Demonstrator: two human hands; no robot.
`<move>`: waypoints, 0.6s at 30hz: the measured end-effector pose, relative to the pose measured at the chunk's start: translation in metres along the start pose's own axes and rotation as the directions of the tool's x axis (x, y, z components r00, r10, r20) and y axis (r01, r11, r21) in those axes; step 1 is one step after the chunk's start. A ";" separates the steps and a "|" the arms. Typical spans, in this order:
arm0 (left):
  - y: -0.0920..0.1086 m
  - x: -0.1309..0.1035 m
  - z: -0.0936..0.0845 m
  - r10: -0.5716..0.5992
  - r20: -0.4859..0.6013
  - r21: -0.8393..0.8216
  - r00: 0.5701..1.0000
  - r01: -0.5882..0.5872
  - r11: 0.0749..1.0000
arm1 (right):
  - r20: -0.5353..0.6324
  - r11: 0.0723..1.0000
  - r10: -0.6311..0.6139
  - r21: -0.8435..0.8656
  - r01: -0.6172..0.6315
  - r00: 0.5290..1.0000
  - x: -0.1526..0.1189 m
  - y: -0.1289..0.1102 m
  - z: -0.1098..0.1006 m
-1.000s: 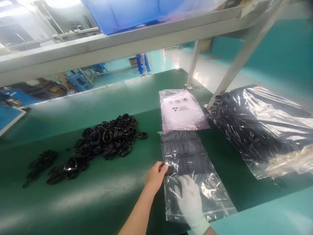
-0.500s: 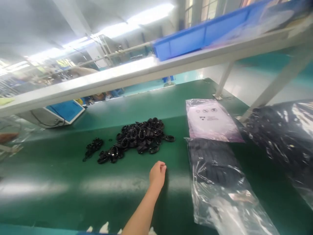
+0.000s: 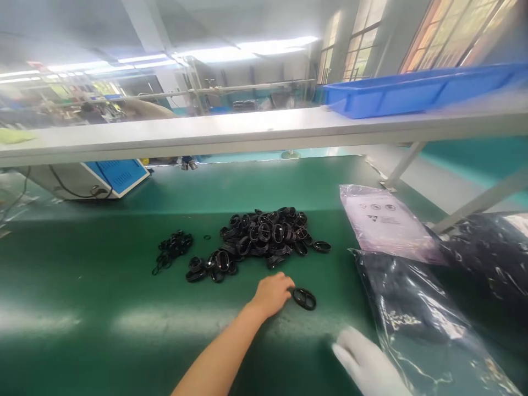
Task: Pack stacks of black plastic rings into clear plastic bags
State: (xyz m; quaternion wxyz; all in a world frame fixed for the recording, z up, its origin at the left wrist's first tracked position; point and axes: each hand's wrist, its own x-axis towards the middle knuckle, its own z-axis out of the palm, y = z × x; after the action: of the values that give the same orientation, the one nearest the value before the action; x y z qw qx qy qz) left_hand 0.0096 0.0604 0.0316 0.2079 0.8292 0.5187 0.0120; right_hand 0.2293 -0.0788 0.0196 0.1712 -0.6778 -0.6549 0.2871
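Green tabletop [image 3: 103, 297] fronts a hazy, windowed room [image 3: 264, 71]; whether the hands [image 3: 273, 295] [image 3: 363, 357] grip anything, I cannot tell.

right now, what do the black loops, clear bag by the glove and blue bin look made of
Black loops: maybe rubber or plastic, glossy with highlights. Clear bag: likely thin plastic film, see-through, shiny creases. Blue bin: probably rigid plastic, smooth, ribbed wall.

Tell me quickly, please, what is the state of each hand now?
Left hand: fingers curled, fingertips beside a black oval ring; grip cannot be told.
Right hand: gloved, blurred, near the clear bag; open or closed cannot be told.
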 end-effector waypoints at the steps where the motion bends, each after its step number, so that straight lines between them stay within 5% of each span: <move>1: -0.008 -0.001 -0.008 -0.052 -0.085 0.026 0.995 0.054 0.998 | -0.017 1.000 0.004 -0.029 -0.005 1.000 0.017 -0.009 0.005; 3: -0.021 0.007 -0.022 -0.177 -0.245 0.077 0.953 0.201 0.977 | -0.046 0.995 0.047 -0.090 -0.051 0.998 0.047 -0.023 0.017; 5: -0.030 0.023 -0.029 -0.223 -0.282 0.096 0.933 0.259 0.961 | -0.145 0.983 0.038 -0.173 -0.063 0.989 0.070 -0.032 0.029; 9: -0.038 0.040 -0.028 -0.151 -0.217 0.071 0.964 0.170 0.983 | -0.124 0.942 -0.012 -0.334 -0.031 0.992 0.099 -0.045 0.047; 12: -0.045 0.018 -0.020 -0.112 -0.202 0.076 0.973 0.129 0.989 | -0.055 0.952 0.000 -0.307 -0.017 0.999 0.106 -0.050 0.051; 16: -0.048 -0.035 0.004 -0.004 -0.063 0.098 0.998 0.010 0.995 | 0.023 0.995 0.094 0.034 -0.095 0.995 0.096 -0.046 0.052; 18: -0.045 -0.055 0.019 -0.010 0.028 0.092 1.000 0.007 0.996 | 0.133 0.918 0.187 0.328 -0.221 0.973 0.087 -0.043 0.052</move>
State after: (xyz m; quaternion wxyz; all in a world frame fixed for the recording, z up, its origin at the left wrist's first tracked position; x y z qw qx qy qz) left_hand -0.0499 0.0233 0.0094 0.1769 0.8357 0.5193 -0.0248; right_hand 0.1614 0.0029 -0.0094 0.2224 -0.6874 -0.5288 0.4455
